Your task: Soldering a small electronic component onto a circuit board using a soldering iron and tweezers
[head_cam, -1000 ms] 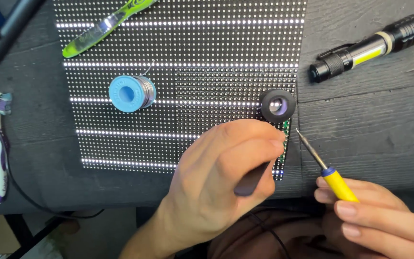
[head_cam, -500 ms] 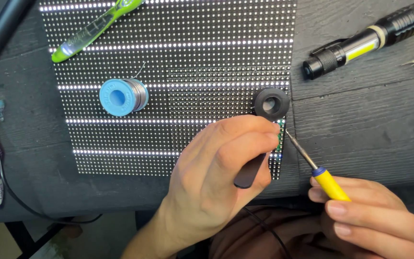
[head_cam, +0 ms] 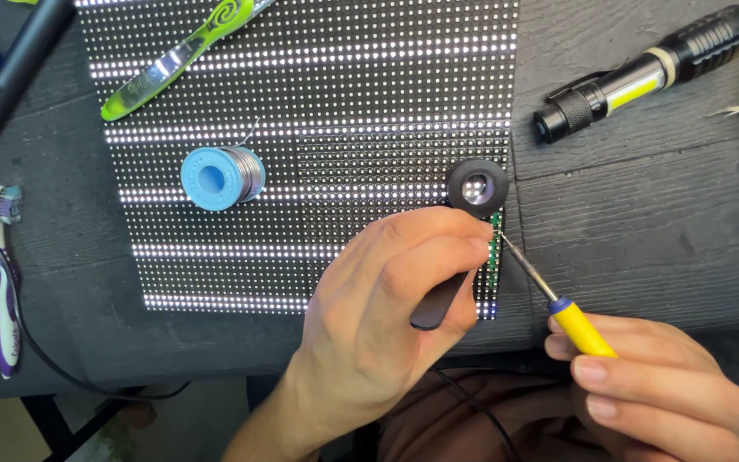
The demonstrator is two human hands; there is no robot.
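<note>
Presently the lit LED matrix panel with its grid of white dots (head_cam: 301,154) lies flat on the dark grey wooden table (head_cam: 643,222), and a narrow green strip of circuit board (head_cam: 495,248) shows at its right edge, just beyond the fingertips of the left hand (head_cam: 387,316). The panel is judged rigid but fragile: its small surface diodes would likely shear off under side pressure, so it is best gripped by the bare edges, never by the lit face.

The left hand is clasped around a dark flat handle (head_cam: 438,299) that appears to belong to the round black magnifier loupe (head_cam: 477,186) poised over the green strip; the join between handle and loupe is hidden by the fingers. The right hand (head_cam: 652,393) grips a yellow-handled soldering iron with a thin metal tip (head_cam: 558,299), the tip meeting the green strip just beside the left index finger. The iron is judged light and stiff, safe only at the yellow grip.

Ahead of the left hand, on the panel, rests a blue spool of solder wire (head_cam: 215,177); further off lies a green plastic-handled tool (head_cam: 181,56). Ahead of the right hand sits a black and yellow flashlight (head_cam: 643,73). Far left lies a purple and white toothbrush (head_cam: 3,274).
</note>
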